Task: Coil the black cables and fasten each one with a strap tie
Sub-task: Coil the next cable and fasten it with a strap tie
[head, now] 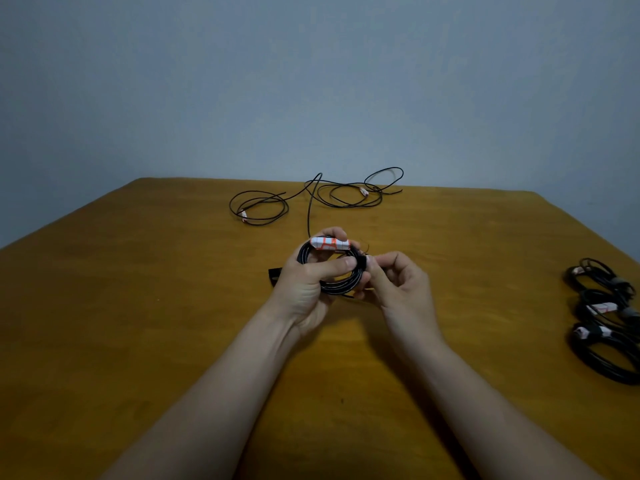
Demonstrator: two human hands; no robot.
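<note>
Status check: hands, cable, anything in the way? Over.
Left hand grips the coiled cable. Right hand pinches the strap tie at the coil's side. Loose cables lie far back, three tied coils right; nothing blocking.

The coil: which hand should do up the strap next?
Probably the right hand. The left hand grips the coil and holds it together, while the right fingertips pinch a black bit, likely the strap, at the coil's edge.
</note>
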